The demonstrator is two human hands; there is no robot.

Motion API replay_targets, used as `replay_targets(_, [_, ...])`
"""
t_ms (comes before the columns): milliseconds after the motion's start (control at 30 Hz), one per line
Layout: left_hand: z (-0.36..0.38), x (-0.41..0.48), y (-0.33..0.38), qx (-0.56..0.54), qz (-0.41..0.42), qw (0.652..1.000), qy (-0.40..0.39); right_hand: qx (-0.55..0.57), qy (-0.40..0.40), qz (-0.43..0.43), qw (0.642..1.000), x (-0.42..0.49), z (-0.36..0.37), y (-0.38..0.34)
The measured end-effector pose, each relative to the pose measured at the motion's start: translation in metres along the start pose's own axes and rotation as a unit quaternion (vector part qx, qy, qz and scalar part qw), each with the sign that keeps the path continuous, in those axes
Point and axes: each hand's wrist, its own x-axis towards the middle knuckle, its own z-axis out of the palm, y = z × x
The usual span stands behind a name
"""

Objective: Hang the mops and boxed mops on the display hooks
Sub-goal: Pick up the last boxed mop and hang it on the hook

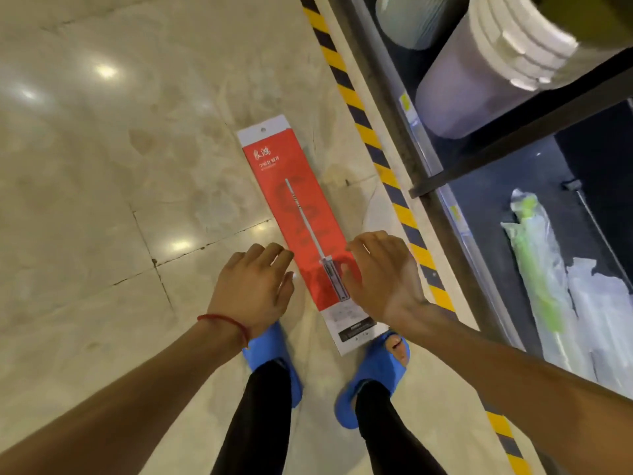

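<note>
Two forearms reach down; left hand (255,286) and right hand (380,272) hover spread and empty either side of a red boxed mop (301,214) flat on the floor (102,166). Gripping both long edges should lift it level, keeping its hang hole (263,129) free.

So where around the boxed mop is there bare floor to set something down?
The marble floor left of the long red-and-white mop box is bare, beyond the left hand. Right of the box only a narrow strip runs along the yellow-black hazard tape. Crowded: the box's near end, between the right hand and blue sandals.
</note>
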Motion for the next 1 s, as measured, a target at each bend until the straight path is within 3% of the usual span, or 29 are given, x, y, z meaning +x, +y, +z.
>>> replay_targets(133, [0.093, 0.017, -0.009, -0.046, -0.083, 0.995, -0.028, -0.011, -0.04, 0.029, 0.999, 0.014, 0.088, 0.034])
replay_targets(233, [0.159, 0.035, -0.008, -0.166, -0.196, 0.965, -0.047, -0.004, -0.098, 0.051, 0.994, 0.023, 0.143, 0.059])
replay_targets(300, [0.195, 0.052, -0.004, -0.278, -0.29, 0.915, -0.045, 0.068, -0.144, 0.099, 0.982, 0.028, 0.175, 0.073])
replay_targets(400, [0.251, 0.079, -0.004, -0.43, -0.415, 0.8, -0.05, 0.202, -0.215, 0.176, 0.939, 0.039, 0.22, 0.092])
replay_targets(433, [0.266, 0.085, -0.004, -0.472, -0.436, 0.764, -0.059, 0.253, -0.217, 0.199, 0.922, 0.041, 0.233, 0.096])
replay_targets(500, [0.288, 0.092, 0.001, -0.52, -0.444, 0.726, -0.07, 0.338, -0.21, 0.23, 0.888, 0.045, 0.258, 0.105])
replay_targets(667, [0.31, 0.096, 0.008, -0.528, -0.474, 0.703, -0.052, 0.499, -0.227, 0.293, 0.783, 0.049, 0.271, 0.113])
replay_targets(867, [0.318, 0.076, -0.014, -0.552, -0.454, 0.698, -0.055, 0.554, -0.213, 0.322, 0.738, 0.044, 0.267, 0.11])
replay_targets(1000, [0.308, 0.056, -0.02, -0.55, -0.431, 0.708, -0.105, 0.586, -0.304, 0.276, 0.698, 0.042, 0.253, 0.11])
